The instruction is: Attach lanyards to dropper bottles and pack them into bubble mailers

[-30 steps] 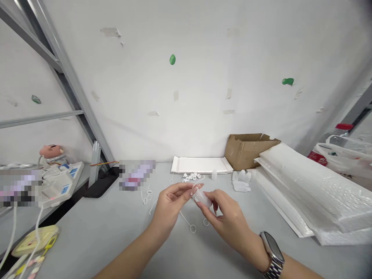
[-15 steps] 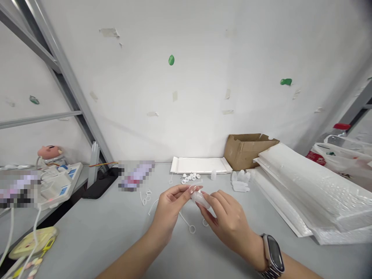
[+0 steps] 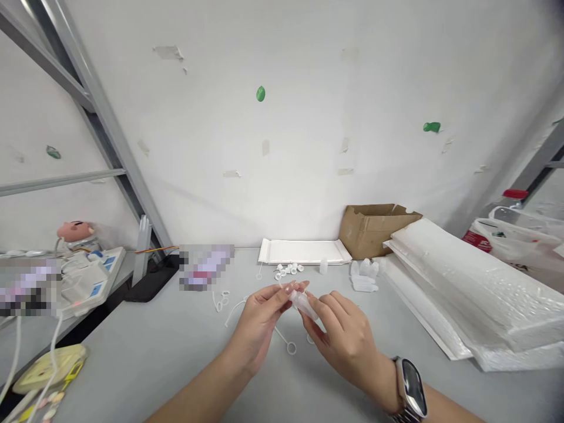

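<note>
A small translucent bottle (image 3: 304, 305) is tilted between both hands above the grey table (image 3: 176, 358). My right hand (image 3: 346, 329), a watch on its wrist, is closed round the bottle's body. My left hand (image 3: 264, 314) pinches at the bottle's neck end; a thin white strip (image 3: 281, 281) sticks up by its fingertips, and what the fingers press on is mostly hidden. White caps (image 3: 291, 269) lie in a group beyond the hands. One small bottle (image 3: 324, 267) stands near them, and several more bottles (image 3: 365, 270) are farther right. White ringed straps (image 3: 291, 348) lie around the hands.
At the back are a white padded envelope (image 3: 304, 251) and an open cardboard box (image 3: 374, 229). Bubble mailers (image 3: 476, 288) are stacked on the right. A blurred purple object (image 3: 207, 267), a power strip (image 3: 94, 279) and a yellow pouch (image 3: 50, 369) are on the left.
The left fingertips have shifted slightly on the bottle's neck end, and a thin white strip now shows above them. The bottle has tipped a little lower, still held in the right hand.
</note>
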The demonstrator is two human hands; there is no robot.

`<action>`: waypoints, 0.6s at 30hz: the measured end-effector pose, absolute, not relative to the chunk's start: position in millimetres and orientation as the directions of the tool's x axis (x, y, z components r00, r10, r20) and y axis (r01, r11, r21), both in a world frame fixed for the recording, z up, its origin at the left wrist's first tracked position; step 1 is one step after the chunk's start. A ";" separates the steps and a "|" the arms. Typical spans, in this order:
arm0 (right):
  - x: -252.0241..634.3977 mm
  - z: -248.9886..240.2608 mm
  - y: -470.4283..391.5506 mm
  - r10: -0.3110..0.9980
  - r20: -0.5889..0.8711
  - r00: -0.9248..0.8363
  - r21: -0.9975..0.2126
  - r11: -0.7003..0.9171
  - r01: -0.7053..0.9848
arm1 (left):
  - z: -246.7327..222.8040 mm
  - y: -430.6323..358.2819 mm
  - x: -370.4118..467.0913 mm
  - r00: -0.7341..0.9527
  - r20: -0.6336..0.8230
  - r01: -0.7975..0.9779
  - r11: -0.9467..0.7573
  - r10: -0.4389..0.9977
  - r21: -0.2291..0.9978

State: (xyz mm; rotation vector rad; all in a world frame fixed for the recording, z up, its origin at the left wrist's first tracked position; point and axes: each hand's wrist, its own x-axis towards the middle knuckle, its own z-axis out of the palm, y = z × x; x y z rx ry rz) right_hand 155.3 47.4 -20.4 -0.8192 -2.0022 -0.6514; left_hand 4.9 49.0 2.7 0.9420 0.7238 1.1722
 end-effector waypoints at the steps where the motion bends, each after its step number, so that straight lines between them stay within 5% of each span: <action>1: 155.5 -20.3 47.5 0.296 0.855 -0.425 0.147 0.648 0.747 | 2.1 49.2 4.8 0.241 -0.004 -0.420 0.108 0.971 0.901; 18: 152.3 -24.1 42.9 0.217 0.864 -0.454 0.232 0.629 0.742 | -1.3 44.8 10.8 0.276 -0.008 -0.448 0.136 0.961 0.884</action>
